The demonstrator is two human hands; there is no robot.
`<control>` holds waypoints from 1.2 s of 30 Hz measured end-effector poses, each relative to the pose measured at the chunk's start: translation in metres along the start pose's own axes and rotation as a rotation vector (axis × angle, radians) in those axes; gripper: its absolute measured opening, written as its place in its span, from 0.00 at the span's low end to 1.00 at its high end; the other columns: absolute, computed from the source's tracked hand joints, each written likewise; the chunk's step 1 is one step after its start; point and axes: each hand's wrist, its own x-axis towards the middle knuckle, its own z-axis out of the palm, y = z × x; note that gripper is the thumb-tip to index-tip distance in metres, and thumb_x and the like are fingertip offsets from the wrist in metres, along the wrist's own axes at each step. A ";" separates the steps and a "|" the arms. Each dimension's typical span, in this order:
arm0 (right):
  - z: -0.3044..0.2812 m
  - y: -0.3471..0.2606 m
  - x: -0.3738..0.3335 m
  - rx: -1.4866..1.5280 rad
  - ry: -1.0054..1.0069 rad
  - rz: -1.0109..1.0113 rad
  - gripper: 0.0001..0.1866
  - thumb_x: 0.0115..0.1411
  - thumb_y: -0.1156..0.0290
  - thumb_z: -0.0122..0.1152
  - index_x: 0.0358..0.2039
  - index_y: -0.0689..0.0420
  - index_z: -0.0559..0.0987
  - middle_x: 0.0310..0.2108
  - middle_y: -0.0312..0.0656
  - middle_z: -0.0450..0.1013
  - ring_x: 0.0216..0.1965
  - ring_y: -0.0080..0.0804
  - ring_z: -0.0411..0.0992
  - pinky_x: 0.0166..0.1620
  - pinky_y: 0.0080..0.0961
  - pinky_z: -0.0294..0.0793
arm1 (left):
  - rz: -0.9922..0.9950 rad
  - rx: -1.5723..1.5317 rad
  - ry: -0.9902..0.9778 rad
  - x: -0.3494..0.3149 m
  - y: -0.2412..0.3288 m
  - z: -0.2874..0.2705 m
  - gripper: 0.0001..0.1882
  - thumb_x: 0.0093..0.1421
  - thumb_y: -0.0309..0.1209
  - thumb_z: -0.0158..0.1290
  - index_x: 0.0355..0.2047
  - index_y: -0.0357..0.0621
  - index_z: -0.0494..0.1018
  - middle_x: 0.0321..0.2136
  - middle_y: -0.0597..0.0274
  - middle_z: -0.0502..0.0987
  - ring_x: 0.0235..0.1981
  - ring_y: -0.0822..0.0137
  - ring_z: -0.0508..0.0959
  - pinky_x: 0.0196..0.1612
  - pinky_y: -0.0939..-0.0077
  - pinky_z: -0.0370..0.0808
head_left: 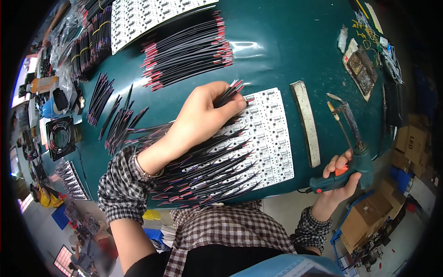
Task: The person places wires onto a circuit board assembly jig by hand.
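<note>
My left hand (203, 111) is closed round a small bunch of black-sheathed wires (229, 93), their red and white stripped ends poking out past the thumb and forefinger. It hovers over the upper left part of a white circuit board panel (272, 134). Rows of black wires (207, 173) lie across the panel's left side, ends toward its pads. My right hand (339, 177) grips a dark green soldering gun (362, 161) with a red trigger, fingers wrapped round its handle. The gun's metal tip points up and away, right of the panel, apart from the wires.
A pale metal bar (306, 122) lies right of the panel. Beyond are a stack of wires (187, 51) and another board panel (152, 18). Loose wires (122, 122) and a small black fan (61, 137) are at left; a dirty solder tray (360, 69) sits far right.
</note>
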 end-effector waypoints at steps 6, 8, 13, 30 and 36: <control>0.021 0.002 -0.006 -0.104 -0.058 0.060 0.35 0.68 0.50 0.55 0.60 0.70 0.64 0.40 0.45 0.72 0.40 0.35 0.73 0.33 0.26 0.82 | 0.033 0.086 0.056 -0.006 0.004 0.012 0.07 0.61 0.25 0.59 0.33 0.34 0.73 0.23 0.69 0.74 0.24 0.83 0.68 0.26 0.84 0.65; 0.030 0.002 -0.016 -0.303 0.010 0.079 0.37 0.68 0.50 0.55 0.61 0.71 0.63 0.42 0.47 0.74 0.43 0.39 0.77 0.38 0.28 0.84 | 0.144 0.180 0.107 -0.001 -0.004 0.018 0.06 0.60 0.24 0.59 0.32 0.33 0.73 0.21 0.68 0.73 0.23 0.83 0.69 0.26 0.84 0.66; 0.040 0.004 -0.026 -0.485 0.031 0.117 0.36 0.67 0.52 0.55 0.60 0.74 0.65 0.43 0.52 0.75 0.44 0.42 0.79 0.40 0.30 0.85 | 0.123 0.066 0.169 0.002 -0.010 0.024 0.06 0.58 0.23 0.59 0.28 0.32 0.73 0.18 0.69 0.73 0.22 0.83 0.70 0.25 0.83 0.67; 0.063 0.012 -0.027 -0.761 -0.057 0.237 0.25 0.62 0.55 0.62 0.42 0.70 0.76 0.35 0.50 0.77 0.34 0.35 0.77 0.38 0.29 0.79 | 0.127 0.102 0.195 0.009 -0.010 0.025 0.07 0.57 0.24 0.58 0.25 0.33 0.73 0.17 0.72 0.71 0.22 0.84 0.66 0.24 0.84 0.63; 0.057 0.010 -0.025 -0.848 -0.112 0.227 0.23 0.62 0.57 0.63 0.39 0.69 0.77 0.32 0.48 0.77 0.33 0.34 0.76 0.39 0.29 0.78 | 0.130 0.121 0.203 0.007 -0.008 0.027 0.06 0.57 0.23 0.58 0.26 0.33 0.73 0.18 0.71 0.71 0.23 0.85 0.66 0.25 0.84 0.64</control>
